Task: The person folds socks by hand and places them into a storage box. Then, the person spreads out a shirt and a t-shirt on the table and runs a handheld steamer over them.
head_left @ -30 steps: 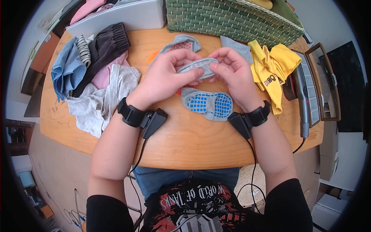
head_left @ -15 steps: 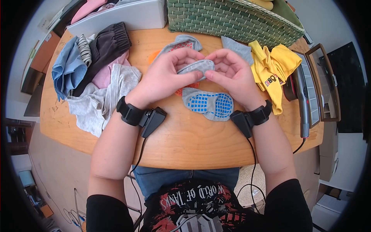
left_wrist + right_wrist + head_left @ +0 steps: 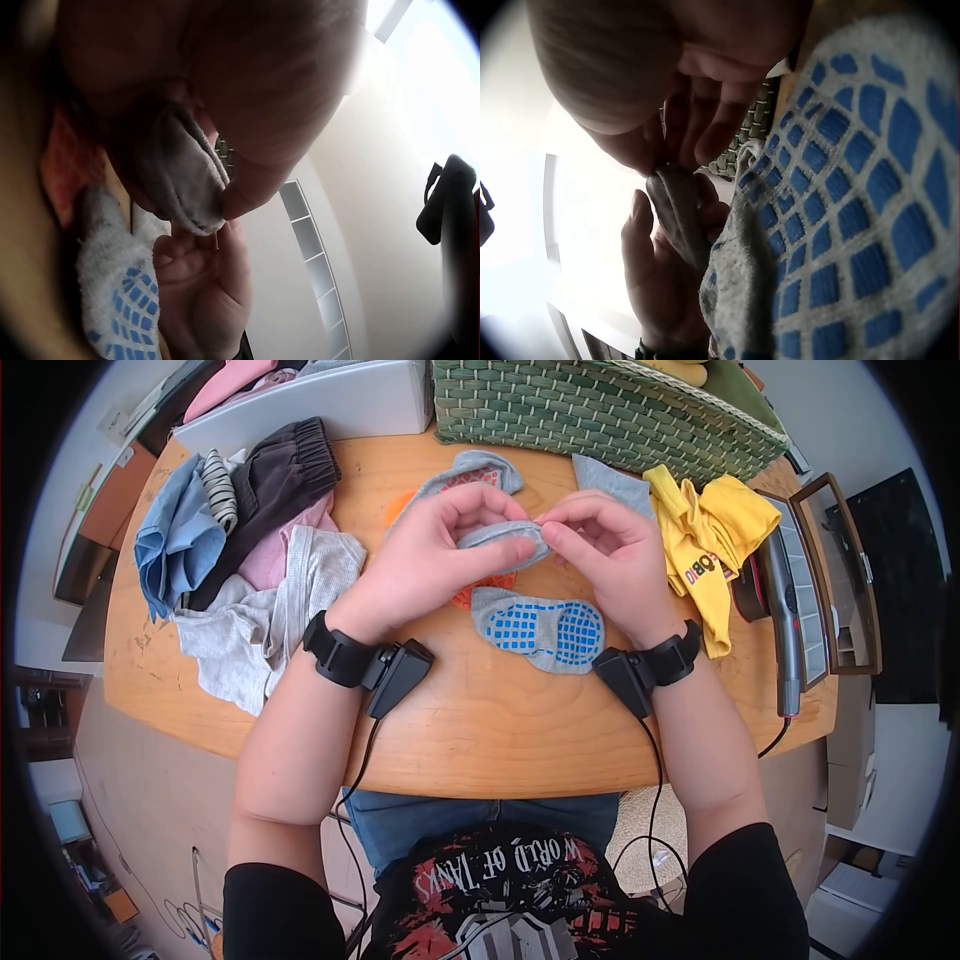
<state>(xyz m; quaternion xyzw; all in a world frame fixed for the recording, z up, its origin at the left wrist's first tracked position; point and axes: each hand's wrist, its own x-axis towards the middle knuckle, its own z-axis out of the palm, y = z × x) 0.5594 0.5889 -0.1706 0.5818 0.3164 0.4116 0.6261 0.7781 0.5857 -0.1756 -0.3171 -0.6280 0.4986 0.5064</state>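
A folded grey sock is held up between both hands over the table. My left hand grips its left part, thumb on the near side and fingers behind. At its right end my right hand pinches the edge between thumb and fingertips; the right wrist view shows this pinch on the sock. Just below the hands lies a grey sock with blue grip dots. Behind the left hand is a grey sock with red-orange dots, partly hidden by that hand.
Left on the table is a heap of clothes with a light grey garment and dark trousers. A yellow garment and a black corded tool are at right. A green woven basket and white box stand behind.
My right hand's fingers have shifted along the sock's right end, from loosely around it to pinching its edge. The left hand keeps its hold; the other socks have not moved.
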